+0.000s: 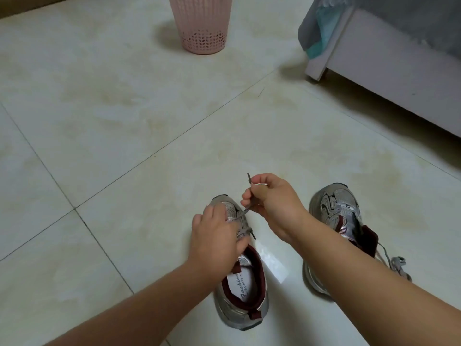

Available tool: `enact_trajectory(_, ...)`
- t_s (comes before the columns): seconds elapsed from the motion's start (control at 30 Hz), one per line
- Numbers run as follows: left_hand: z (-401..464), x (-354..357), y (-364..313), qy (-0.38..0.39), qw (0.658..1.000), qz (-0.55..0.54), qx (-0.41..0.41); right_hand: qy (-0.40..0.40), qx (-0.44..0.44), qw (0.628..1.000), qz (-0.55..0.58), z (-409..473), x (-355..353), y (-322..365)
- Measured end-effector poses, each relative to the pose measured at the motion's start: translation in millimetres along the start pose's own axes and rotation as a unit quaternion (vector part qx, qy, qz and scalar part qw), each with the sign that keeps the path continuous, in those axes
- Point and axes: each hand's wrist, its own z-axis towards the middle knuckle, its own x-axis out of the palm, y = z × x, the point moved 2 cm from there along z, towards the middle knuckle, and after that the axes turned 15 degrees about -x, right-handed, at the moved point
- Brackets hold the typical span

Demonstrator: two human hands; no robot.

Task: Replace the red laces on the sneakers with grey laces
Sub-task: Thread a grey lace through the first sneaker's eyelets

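Right hand [272, 203] at lower centre, pinching grey lace [245, 211] taut above left sneaker [243, 293]; left hand [215, 236] curled over its eyelets, grip hidden. Second sneaker [334, 216] lower right.

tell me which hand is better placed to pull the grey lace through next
Right. The right hand already pinches the grey lace near its tip, above the sneaker; the left hand rests on the eyelets, steadying it.

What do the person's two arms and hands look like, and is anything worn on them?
Both forearms are bare up to the picture's lower edge: no sleeve shows. The left hand and right hand wear no gloves, and no watch, bracelet or ring is visible. The visible fingernails look short and unpainted.
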Motion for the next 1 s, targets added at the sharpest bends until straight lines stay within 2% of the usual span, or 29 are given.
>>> enact_trajectory(0.17,4.2,-0.8,-6.6,0.045,0.999,0.001,-0.01,0.001,-0.006,0.999,-0.033,2.2,-9.7,-8.8)
enact_trajectory(0.23,5.9,-4.0,-9.5,0.067,0.992,-0.104,-0.012,-0.005,-0.008,0.999,-0.045,3.4,-16.1,-11.3)
enact_trajectory(0.27,5.9,-6.7,-10.4,0.107,0.978,-0.175,-0.025,-0.005,-0.01,0.998,-0.055,3.9,-19.6,-12.8)
enact_trajectory(0.3,6.5,-8.1,-8.9,0.165,0.952,-0.254,-0.046,-0.005,-0.012,0.998,-0.067,3.3,-23.5,-14.6)
enact_trajectory(0.37,6.9,-14.4,-2.0,0.28,0.86,-0.411,-0.119,0.001,-0.014,0.995,-0.096,0.8,-30.7,-18.8)
enact_trajectory(0.4,7.1,-17.4,3.0,0.316,0.817,-0.46,-0.146,0.004,-0.016,0.993,-0.113,-0.8,-33.8,-20.8)
enact_trajectory(0.43,8.1,-19.8,9.1,0.33,0.797,-0.479,-0.165,0.007,-0.019,0.991,-0.13,-2.7,-36.8,-22.7)
enact_trajectory(0.53,14.0,-23.3,31.9,0.253,0.817,-0.468,-0.222,0.036,-0.039,0.98,-0.194,-9.5,-43.2,-27.8)
enact_trajectory(0.6,15.4,-21.0,48.7,0.194,0.818,-0.459,-0.286,0.082,-0.061,0.957,-0.27,-15.4,-45.2,-30.9)
enact_trajectory(0.67,11.0,-18.2,63.5,0.129,0.856,-0.385,-0.319,0.134,-0.084,0.921,-0.357,-21.7,-45.8,-36.0)
enact_trajectory(0.73,3.3,-19.8,66.1,0.043,0.914,-0.302,-0.267,0.172,-0.117,0.884,-0.418,-28.1,-45.0,-41.4)
enact_trajectory(0.8,-6.3,-24.0,48.5,0.01,0.949,-0.273,-0.158,0.191,-0.155,0.854,-0.458,-32.0,-44.3,-46.3)
enact_trajectory(0.9,-19.1,-17.5,13.7,0.046,0.97,-0.23,-0.06,0.196,-0.194,0.823,-0.497,-33.3,-44.1,-50.3)
enact_trajectory(1.0,-23.2,-3.8,-9.3,0.081,0.981,-0.167,-0.053,0.199,-0.207,0.802,-0.524,-31.6,-43.5,-52.1)
